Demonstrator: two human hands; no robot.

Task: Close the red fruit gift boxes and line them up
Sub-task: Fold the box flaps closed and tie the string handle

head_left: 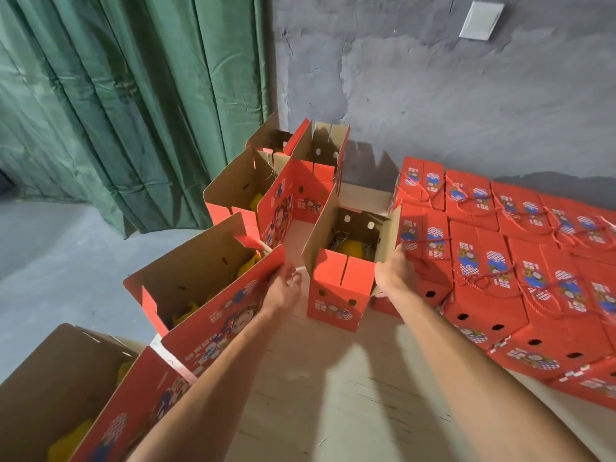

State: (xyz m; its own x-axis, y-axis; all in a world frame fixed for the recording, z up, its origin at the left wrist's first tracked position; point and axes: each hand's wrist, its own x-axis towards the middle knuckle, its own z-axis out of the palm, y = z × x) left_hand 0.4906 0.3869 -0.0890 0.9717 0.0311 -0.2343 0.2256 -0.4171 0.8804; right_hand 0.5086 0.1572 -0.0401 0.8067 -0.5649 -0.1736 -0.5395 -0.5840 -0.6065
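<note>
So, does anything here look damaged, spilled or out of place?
Nothing looks damaged or spilled. The open box between the left hand and right hand just has its flaps up, like the open boxes on the left. The closed boxes sit in tidy rows.

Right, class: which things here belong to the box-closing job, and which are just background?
Belongs to the job:
- open box in the middle, right hand on it
- left hand
- open boxes on the left
- closed boxes on the right

Just background:
- green curtain
- grey wall
- white wall plate
</note>
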